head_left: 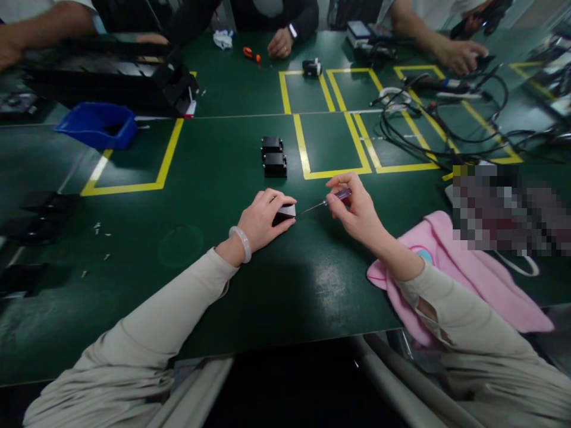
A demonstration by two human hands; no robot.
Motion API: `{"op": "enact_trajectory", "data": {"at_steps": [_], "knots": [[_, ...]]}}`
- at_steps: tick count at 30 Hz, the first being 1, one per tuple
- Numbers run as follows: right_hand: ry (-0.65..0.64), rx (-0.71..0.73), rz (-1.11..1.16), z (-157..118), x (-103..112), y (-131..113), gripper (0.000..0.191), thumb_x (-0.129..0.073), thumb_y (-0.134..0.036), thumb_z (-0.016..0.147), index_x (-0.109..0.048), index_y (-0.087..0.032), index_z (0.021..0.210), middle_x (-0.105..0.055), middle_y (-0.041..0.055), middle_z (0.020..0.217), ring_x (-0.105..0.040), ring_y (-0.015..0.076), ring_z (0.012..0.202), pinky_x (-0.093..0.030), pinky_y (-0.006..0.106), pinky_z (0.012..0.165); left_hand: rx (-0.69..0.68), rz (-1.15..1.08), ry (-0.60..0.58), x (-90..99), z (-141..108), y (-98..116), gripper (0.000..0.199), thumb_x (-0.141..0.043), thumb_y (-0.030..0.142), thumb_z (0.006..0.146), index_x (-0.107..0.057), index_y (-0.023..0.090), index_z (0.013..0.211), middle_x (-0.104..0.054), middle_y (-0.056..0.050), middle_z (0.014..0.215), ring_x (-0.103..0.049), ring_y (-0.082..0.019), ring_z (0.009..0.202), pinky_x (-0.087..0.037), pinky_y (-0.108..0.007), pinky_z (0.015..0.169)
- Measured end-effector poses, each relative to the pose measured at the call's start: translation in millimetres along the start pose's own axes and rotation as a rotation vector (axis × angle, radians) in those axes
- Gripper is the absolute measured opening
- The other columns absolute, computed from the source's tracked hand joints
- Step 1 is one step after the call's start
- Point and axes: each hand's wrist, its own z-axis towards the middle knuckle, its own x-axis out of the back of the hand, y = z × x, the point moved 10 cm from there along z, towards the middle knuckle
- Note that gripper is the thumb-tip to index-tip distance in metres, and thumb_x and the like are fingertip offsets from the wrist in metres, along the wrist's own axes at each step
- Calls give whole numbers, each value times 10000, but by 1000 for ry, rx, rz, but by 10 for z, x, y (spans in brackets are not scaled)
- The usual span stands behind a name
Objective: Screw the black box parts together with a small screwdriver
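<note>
My left hand [266, 219] is wrapped over a small black box-shaped part [286, 211], pressing it to the green table. Between the fingers of my right hand [354, 208] is a screwdriver [341, 195] with a purplish clear handle. Its thin shaft points left, and the tip reaches the right end of the black part; whether it sits in a screw is too small to tell. Just beyond my left hand stand two similar black box-shaped parts, a nearer one [275, 164] and a farther one [272, 144], close together.
A blue bin [99, 125] lies at the left, near loose screws [97, 228] and black parts [38, 229]. Cables [401, 134] sprawl at the right, beyond a pink cloth [450, 267]. Across the table, another person's hand [281, 43] rests near an orange tool [251, 54].
</note>
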Motion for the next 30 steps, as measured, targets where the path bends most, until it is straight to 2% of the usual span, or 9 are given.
{"op": "enact_trajectory", "data": {"at_steps": [6,9,12,18,24,30], "knots": [[-3,19,-21,15,11,-32,207,-645,-411,1005,-550,-241,934,-590,-17,798,-571,131,660,-432,295,607,-7,1,4,3,-2,6,335,-673,314,977,-616,231,1296,-638,-91,1219,-599,-280,1147,-541,-453,982],[0,14,-13,8,10,-25,132,-629,-353,1007,-562,-239,1014,-594,-22,811,-570,125,648,-436,294,616,-15,7,8,-3,-3,7,338,-674,311,977,-616,218,1297,-640,-97,1218,-599,-282,1147,-538,-457,987],[-4,3,-3,5,4,-9,145,-627,-351,1005,-562,-244,1078,-605,-20,834,-574,127,646,-443,293,609,-8,6,3,-10,-2,-4,338,-677,313,974,-617,224,1294,-640,-95,1218,-598,-282,1153,-537,-461,994],[-7,17,-4,14,5,-20,259,-618,-476,1025,-558,-240,936,-586,-17,781,-575,133,660,-424,293,596,6,0,-1,-7,-4,-12,339,-676,311,972,-615,238,1297,-641,-91,1229,-600,-284,1159,-545,-463,982],[4,-2,24,-6,1,24,183,-617,-416,1027,-566,-251,1087,-581,-29,807,-548,122,620,-430,296,592,-8,3,10,-8,-5,3,332,-677,313,977,-617,228,1293,-643,-94,1223,-600,-284,1157,-543,-454,979],[-10,6,9,3,5,6,210,-621,-445,1026,-566,-247,983,-580,-16,793,-572,140,664,-415,297,584,-7,1,2,-9,-4,1,334,-677,312,976,-616,232,1295,-643,-92,1221,-600,-285,1158,-540,-458,986]]}}
